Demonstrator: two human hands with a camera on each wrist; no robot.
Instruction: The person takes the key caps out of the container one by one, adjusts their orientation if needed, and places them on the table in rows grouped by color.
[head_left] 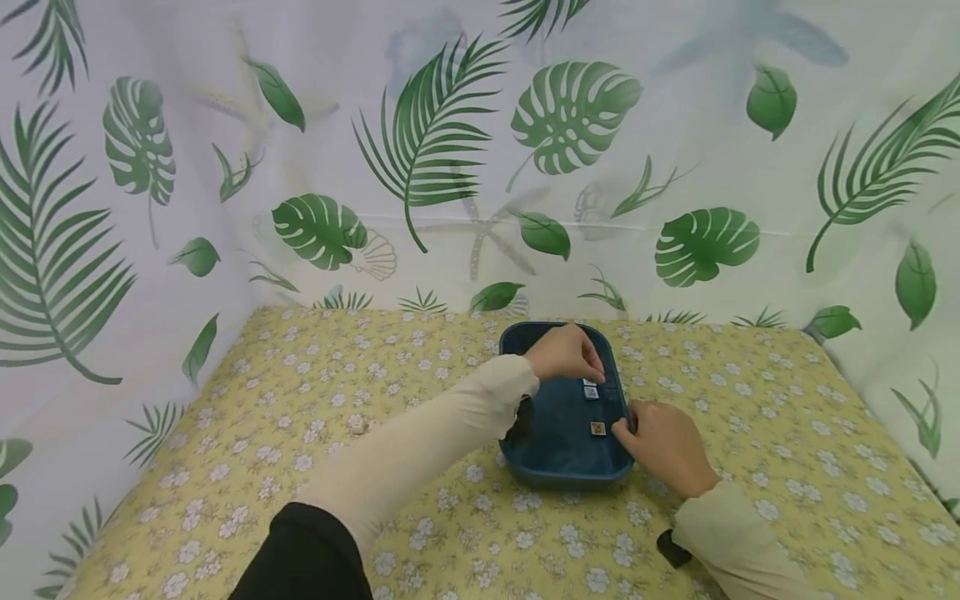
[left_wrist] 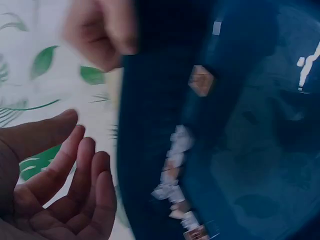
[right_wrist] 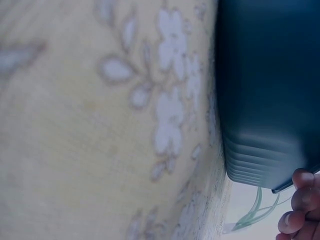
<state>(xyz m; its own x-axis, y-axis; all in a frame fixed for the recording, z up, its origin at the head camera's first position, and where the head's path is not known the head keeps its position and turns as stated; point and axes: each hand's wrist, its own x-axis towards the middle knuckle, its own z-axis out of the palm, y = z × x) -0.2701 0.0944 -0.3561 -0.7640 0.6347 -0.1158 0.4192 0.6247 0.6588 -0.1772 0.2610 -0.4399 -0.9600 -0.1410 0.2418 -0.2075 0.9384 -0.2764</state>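
A dark blue plastic bin [head_left: 555, 477] stands on the table. My right hand [head_left: 663, 442] grips its right rim, thumb on the inner side and fingers curled round the outside; the right wrist view shows fingertips [right_wrist: 302, 200] by the rim's edge. Over the bin's far part hovers my left hand [head_left: 567, 353], fingers loosely bent and nothing visible between thumb and fingertips. Small square pieces lie inside along the right wall: a brown patterned one [head_left: 597, 428] and a white patterned one [head_left: 591, 392]. More pieces [left_wrist: 172, 170], blurred, form a line in the left wrist view.
A yellow floral cloth [head_left: 247, 500] covers the table. A small beige object [head_left: 357, 424] lies left of the bin. Behind stands a white sheet [head_left: 450, 275] printed with green leaves. A black device [head_left: 672, 548] is at my right wrist.
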